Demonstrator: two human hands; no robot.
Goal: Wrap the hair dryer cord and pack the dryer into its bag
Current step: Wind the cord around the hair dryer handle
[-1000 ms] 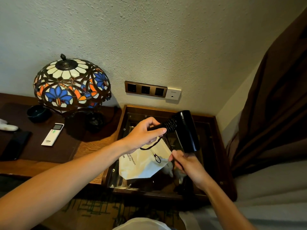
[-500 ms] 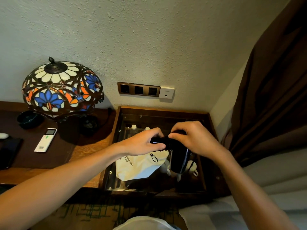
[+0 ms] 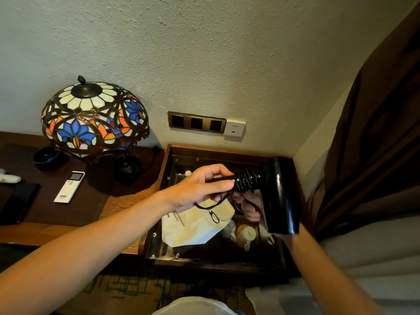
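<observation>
Cord (image 3: 246, 180) in tight black coils sits wound around the handle of the glossy black hair dryer (image 3: 280, 196), which is held in the air above the glass-topped wooden display case (image 3: 227, 153). The left hand (image 3: 200, 189) pinches the free end of the handle, fingers (image 3: 223, 185) closed around it. The right hand (image 3: 251, 206) is mostly hidden behind the dryer's barrel; its fingers curl on a loose black strand under the coils, though how firmly I cannot tell. Below the dryer, on the case's glass, lies the cream fabric bag with a black drawstring (image 3: 197, 226), flat and printed with dark lettering. Left of the case, a stained-glass lamp with blue and orange flowers (image 3: 93, 119) stands on the dark wooden table (image 3: 95, 201), with a white remote control (image 3: 69, 187) beside it. Behind the case, a bronze triple socket plate (image 3: 196, 122) is fixed to the wall.
</observation>
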